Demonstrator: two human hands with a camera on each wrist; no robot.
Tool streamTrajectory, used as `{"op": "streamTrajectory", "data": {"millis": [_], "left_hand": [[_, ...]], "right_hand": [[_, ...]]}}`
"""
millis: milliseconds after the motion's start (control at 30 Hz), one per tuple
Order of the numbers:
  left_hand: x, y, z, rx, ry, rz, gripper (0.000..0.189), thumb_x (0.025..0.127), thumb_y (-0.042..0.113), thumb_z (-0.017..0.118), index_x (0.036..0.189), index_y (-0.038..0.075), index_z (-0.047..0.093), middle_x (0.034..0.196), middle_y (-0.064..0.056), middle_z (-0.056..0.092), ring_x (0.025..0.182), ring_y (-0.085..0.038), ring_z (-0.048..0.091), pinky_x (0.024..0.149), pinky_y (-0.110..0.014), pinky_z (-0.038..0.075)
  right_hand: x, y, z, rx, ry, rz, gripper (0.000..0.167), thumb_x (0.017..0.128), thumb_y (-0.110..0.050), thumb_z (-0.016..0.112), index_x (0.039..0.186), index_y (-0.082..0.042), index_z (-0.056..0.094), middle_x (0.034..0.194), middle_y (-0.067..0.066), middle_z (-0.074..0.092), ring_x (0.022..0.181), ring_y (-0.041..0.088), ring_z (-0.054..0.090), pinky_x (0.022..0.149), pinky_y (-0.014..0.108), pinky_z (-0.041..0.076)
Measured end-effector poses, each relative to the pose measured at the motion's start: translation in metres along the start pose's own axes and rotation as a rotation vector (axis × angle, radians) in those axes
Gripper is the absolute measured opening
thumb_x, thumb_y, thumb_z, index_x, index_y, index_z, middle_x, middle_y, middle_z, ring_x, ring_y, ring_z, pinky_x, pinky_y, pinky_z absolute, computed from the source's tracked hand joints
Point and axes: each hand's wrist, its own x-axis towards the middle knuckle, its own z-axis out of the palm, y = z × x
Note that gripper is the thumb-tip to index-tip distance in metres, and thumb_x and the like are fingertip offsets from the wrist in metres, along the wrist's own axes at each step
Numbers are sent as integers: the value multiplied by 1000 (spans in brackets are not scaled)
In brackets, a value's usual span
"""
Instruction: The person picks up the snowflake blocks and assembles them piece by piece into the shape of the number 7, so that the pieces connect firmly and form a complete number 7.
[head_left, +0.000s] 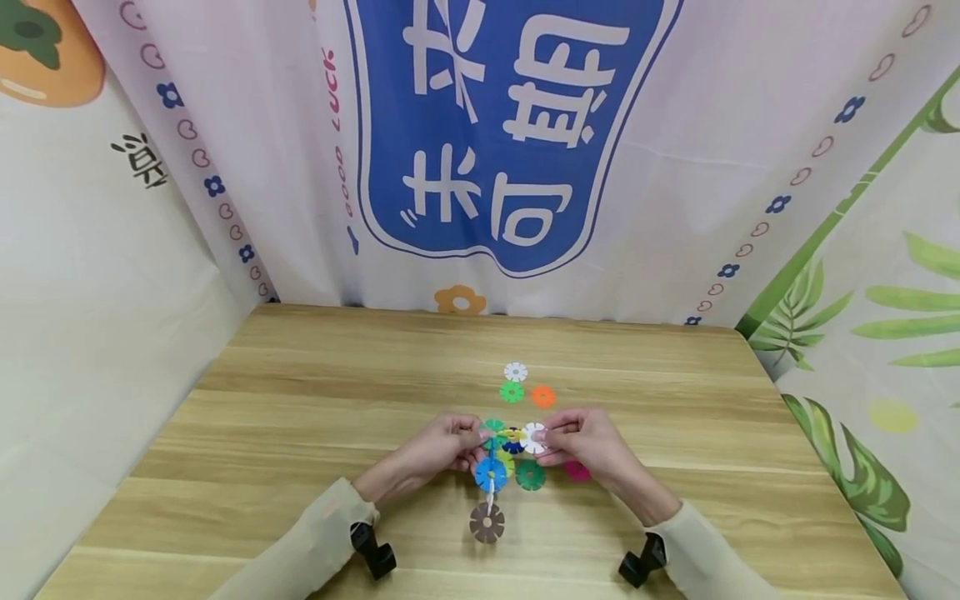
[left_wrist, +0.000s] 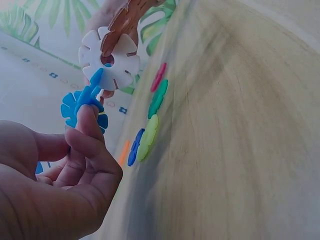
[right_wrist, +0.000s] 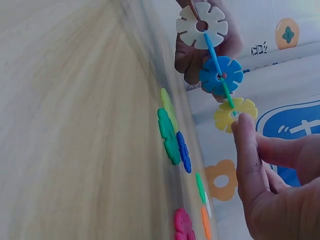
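Observation:
Above the table hangs a chain of slotted plastic discs joined edge to edge. It runs from a brown disc [head_left: 487, 522] at the near end through a white disc [left_wrist: 120, 62] and a blue disc [head_left: 491, 474] to a green and a yellow disc [right_wrist: 236, 115]. My left hand [head_left: 446, 442] pinches the chain around its blue and green discs between thumb and fingers. My right hand [head_left: 588, 442] pinches a white disc [head_left: 534, 437] right at the yellow disc's edge. In the right wrist view, the fingers of the right hand [right_wrist: 275, 175] hide that white disc.
Loose discs lie on the wooden table [head_left: 337, 358] under and beyond the hands: dark blue [left_wrist: 135, 147], yellow-green [left_wrist: 148, 137], dark green [head_left: 530, 475], pink [head_left: 577, 471], orange [head_left: 543, 396], light green [head_left: 512, 392] and white [head_left: 515, 372]. A printed curtain [head_left: 300, 167] borders the table's back.

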Motion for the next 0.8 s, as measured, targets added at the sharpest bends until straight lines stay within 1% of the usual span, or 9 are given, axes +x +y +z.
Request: {"op": "streamTrajectory", "data": {"millis": [200,333,533,633,800], "left_hand": [[2,-4,1,-12,-14,7,21,107,16,56,88,7,59,82,-1,64,75,-12,57,67,-20,50],[4,-7,1,-23,-11,7,22,107,16,56,87,8,59,82,-1,65,74,-12,57,67,-19,51],[5,-3,1,-35,-10,1,23,108,18,57,86,10,58,80,1,65,74,-11,59,67,-19,52],[5,-1,2,-45,-13,2,23,108,18,56,86,10,58,80,0,65,73,-11,59,67,-20,52],[7,0,1,-62,-18,-6,21,107,17,58,88,9,60,80,1,66,72,-11,59,67,-20,53]], "right_hand": [[3,1,0,7,3,9,23,97,6,65,117,17,62,95,11,79,71,16,78,74,31,69],[4,-1,1,8,0,16,22,97,7,65,116,17,63,96,12,79,71,16,78,75,31,69],[6,-5,0,1,-9,6,18,97,6,65,113,15,64,94,10,78,69,15,77,74,29,69],[7,-6,-2,3,-29,0,14,97,7,64,109,14,65,92,9,79,68,15,76,73,29,69],[7,-4,-4,48,-49,6,10,96,9,64,106,12,65,91,8,77,68,14,76,74,29,69]]}}
